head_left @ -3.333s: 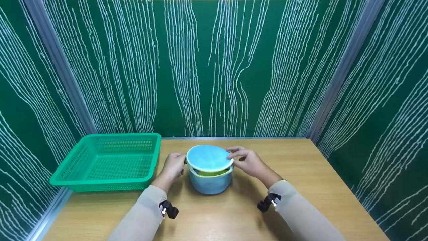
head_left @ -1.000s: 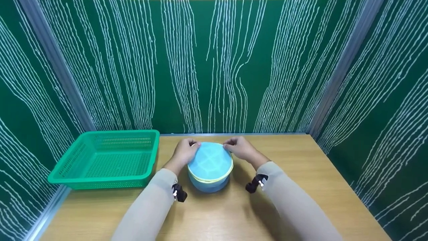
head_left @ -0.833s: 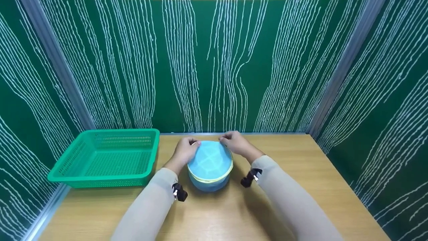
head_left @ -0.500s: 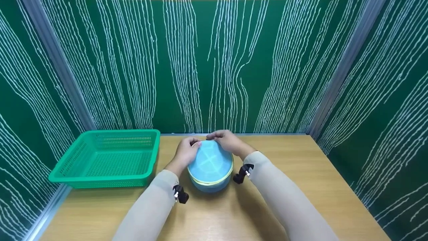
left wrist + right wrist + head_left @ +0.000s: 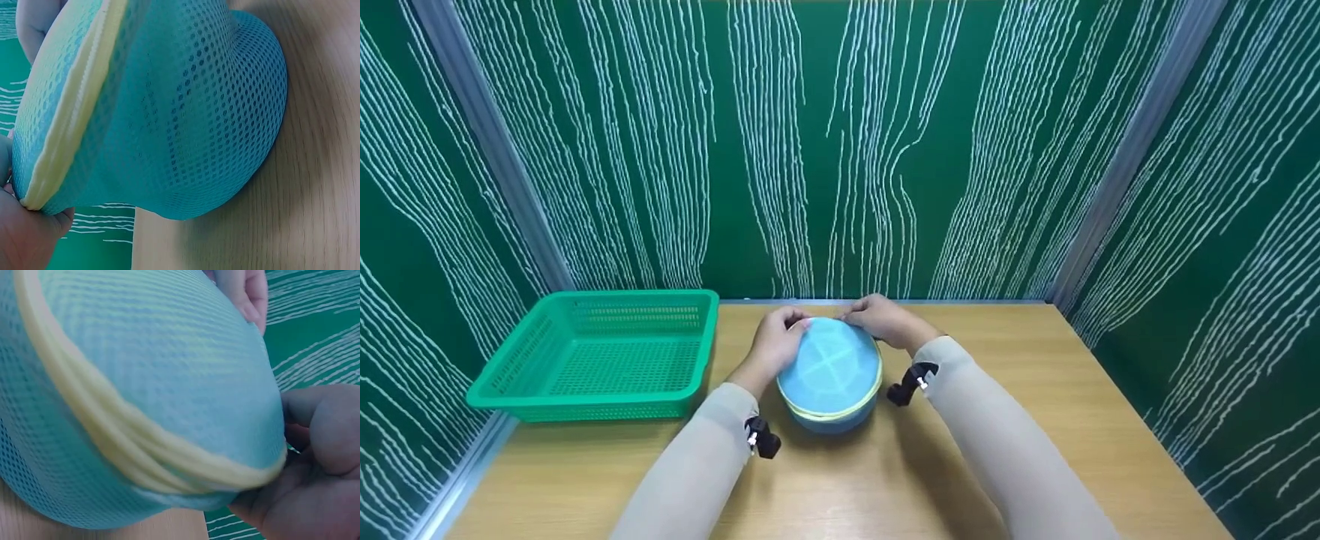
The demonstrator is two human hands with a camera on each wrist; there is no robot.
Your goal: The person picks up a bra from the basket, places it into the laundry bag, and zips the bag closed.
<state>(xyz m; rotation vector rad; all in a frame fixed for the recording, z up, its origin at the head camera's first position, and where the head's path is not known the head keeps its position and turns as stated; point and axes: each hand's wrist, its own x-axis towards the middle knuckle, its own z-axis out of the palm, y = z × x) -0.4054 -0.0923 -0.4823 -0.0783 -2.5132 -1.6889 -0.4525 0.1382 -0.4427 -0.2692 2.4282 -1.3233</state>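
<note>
A round blue mesh laundry bag (image 5: 831, 367) with yellow trim stands on the table, its lid lying over the top. My left hand (image 5: 777, 341) pinches the rim at the far left, thumb on the lid. At the far right of the rim, my right hand (image 5: 885, 321) pinches the edge between thumb and fingers. The left wrist view shows a zip along the yellow trim (image 5: 76, 109) and the bag's bulging mesh side. From the right wrist view, the fingers (image 5: 337, 430) hold the rim where the trim folds over; whether a zip pull is there is hidden.
A green plastic basket (image 5: 607, 411) with perforated sides stands at the left of the wooden table (image 5: 1035, 420). Green walls (image 5: 855, 150) with white wavy lines enclose the table at the back and both sides.
The lid, earlier raised at the front with something yellow-green showing beneath, now covers the bag. Both hands moved to the far rim; my right hand slid left along it, then slightly back right.
</note>
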